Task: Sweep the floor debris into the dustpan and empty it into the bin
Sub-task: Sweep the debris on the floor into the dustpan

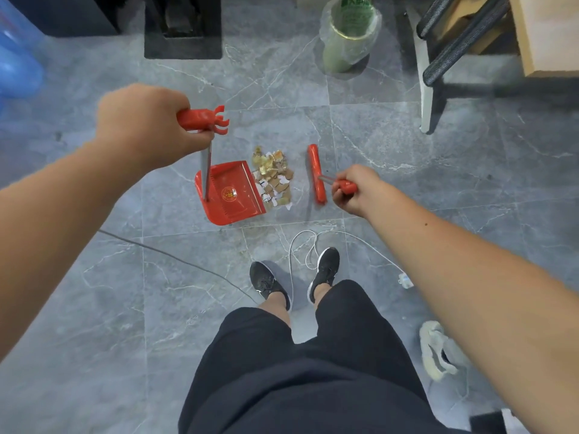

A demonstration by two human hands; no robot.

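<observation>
Left hand [147, 120] clamped on red dustpan [228, 192] handle; right hand [354, 189] clamped on broom [316, 173] handle. Debris pile [274, 180] between pan mouth and broom head; bin [347, 32] well apart.

Even bright light, soft shadows, warped edges

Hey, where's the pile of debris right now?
In the head view the debris lies mid-floor, between the red dustpan on its left and the red broom head on its right, just ahead of the person's shoes.
</observation>
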